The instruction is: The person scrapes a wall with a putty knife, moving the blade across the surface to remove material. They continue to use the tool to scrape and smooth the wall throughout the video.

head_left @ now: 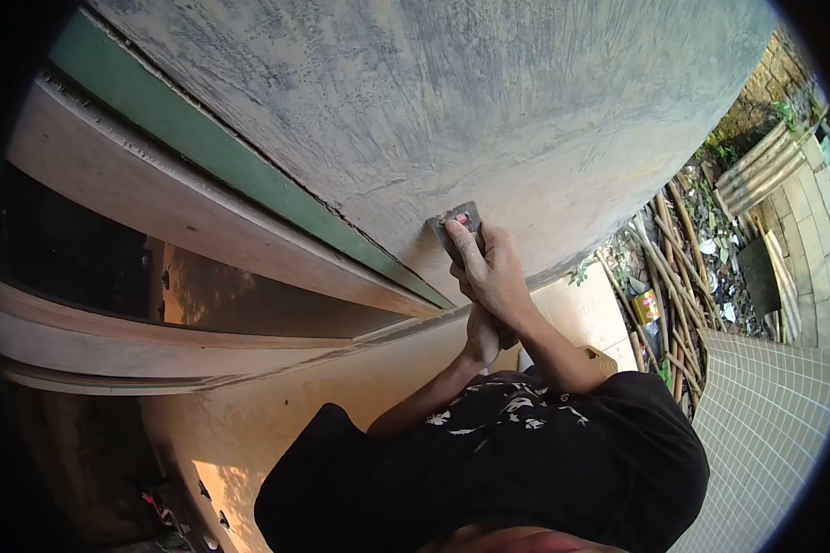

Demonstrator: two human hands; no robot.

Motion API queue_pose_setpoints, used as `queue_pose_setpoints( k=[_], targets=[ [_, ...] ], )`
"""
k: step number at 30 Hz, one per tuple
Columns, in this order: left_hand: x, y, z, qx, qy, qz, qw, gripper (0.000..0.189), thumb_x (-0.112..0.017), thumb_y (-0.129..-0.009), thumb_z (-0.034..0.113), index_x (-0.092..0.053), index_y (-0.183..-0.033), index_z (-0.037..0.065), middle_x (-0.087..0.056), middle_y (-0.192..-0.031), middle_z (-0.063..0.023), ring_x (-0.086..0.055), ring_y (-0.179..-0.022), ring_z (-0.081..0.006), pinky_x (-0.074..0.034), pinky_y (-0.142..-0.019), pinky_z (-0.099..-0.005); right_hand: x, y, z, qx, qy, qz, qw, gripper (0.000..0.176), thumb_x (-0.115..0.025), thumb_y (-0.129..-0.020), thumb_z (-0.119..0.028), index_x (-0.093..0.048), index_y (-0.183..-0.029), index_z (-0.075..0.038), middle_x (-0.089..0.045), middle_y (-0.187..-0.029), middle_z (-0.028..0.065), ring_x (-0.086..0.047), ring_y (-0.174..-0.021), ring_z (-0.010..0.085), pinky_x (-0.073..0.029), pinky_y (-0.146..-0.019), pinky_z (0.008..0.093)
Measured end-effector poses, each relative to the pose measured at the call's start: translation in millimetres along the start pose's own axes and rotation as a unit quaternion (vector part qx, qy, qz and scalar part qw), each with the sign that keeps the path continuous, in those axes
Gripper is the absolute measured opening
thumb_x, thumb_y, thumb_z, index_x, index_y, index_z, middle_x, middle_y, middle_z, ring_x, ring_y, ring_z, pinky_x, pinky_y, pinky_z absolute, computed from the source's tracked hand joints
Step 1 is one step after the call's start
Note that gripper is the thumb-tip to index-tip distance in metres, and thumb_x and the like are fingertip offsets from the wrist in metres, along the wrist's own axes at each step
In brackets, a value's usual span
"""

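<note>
Dark-grey block point(441, 234), longest visible edge slanting down rightward; hands point(494, 269) touching, right gripping it, left's hold unclear

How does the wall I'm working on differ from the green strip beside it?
The wall is pale grey with darker streaks, while the green strip looks mostly one colour. The wall spreads broadly; the green strip is long and narrow. Your right hand holds a dark block at the wall, not at the green strip. Both lie side by side.
</note>
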State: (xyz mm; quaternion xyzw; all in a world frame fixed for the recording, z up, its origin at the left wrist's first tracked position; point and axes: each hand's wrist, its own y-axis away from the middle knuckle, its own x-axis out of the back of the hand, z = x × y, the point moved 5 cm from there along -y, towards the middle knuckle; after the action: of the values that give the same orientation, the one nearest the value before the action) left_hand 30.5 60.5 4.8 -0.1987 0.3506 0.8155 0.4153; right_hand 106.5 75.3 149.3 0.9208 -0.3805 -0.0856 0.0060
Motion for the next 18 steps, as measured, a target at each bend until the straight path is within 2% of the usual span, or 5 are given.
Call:
queue_pose_setpoints(
  k=[2,4,8,11,18],
  targets=[
    [-3,3,2,-0.012,-0.043,-0.014,0.999,0.049,-0.023,-0.091,0.061,-0.043,-0.083,0.017,-0.03,-0.048,0.0077,-0.025,-0.032,-0.006,-0.018,-0.031,-0.0228,-3,3,-3,0.026,-0.004,-0.004,1.0,0.039,-0.053,-0.091,-0.029,-0.05,-0.068,0.003,-0.044,-0.048,0.0016,-0.042,-0.041,0.0071,-0.032,-0.037,0.0258],
    [-4,5,2,0.005,-0.025,0.052,0.998,0.051,-0.023,-0.09,0.063,-0.043,-0.08,0.016,-0.028,-0.046,0.0079,-0.024,-0.032,-0.0068,-0.018,-0.031,-0.0227,-1,3,2,0.018,0.034,0.014,0.999,0.038,-0.053,-0.091,-0.029,-0.051,-0.068,0.002,-0.045,-0.049,0.0009,-0.041,-0.041,0.007,-0.032,-0.036,0.026],
    [-2,10,0,0.023,-0.037,0.051,0.998,0.053,-0.023,-0.089,0.064,-0.041,-0.073,0.017,-0.026,-0.046,0.0083,-0.023,-0.032,-0.0072,-0.017,-0.032,-0.0225,0,3,18,0.006,0.038,0.011,0.999,0.038,-0.053,-0.091,-0.029,-0.05,-0.069,0.001,-0.044,-0.049,0.0007,-0.041,-0.041,0.0072,-0.031,-0.036,0.0262],
    [0,3,-11,0.048,-0.001,0.027,0.998,0.053,-0.023,-0.09,0.063,-0.033,-0.061,0.019,-0.024,-0.046,0.0087,-0.02,-0.033,-0.0065,-0.014,-0.033,-0.0228,-4,4,6,0.0,-0.027,-0.025,0.999,0.035,-0.052,-0.092,-0.029,-0.043,-0.069,-0.004,-0.039,-0.049,-0.0026,-0.034,-0.036,0.0036,-0.023,-0.031,0.0213],
    [1,11,4,0.066,-0.027,-0.021,0.997,0.05,-0.023,-0.091,0.059,-0.035,-0.065,0.018,-0.023,-0.047,0.0086,-0.02,-0.034,-0.0058,-0.015,-0.033,-0.0224,-5,6,13,0.025,-0.023,0.013,0.999,0.035,-0.052,-0.092,-0.031,-0.043,-0.069,-0.006,-0.038,-0.049,-0.0026,-0.032,-0.036,0.0035,-0.022,-0.031,0.021]
  ],
)
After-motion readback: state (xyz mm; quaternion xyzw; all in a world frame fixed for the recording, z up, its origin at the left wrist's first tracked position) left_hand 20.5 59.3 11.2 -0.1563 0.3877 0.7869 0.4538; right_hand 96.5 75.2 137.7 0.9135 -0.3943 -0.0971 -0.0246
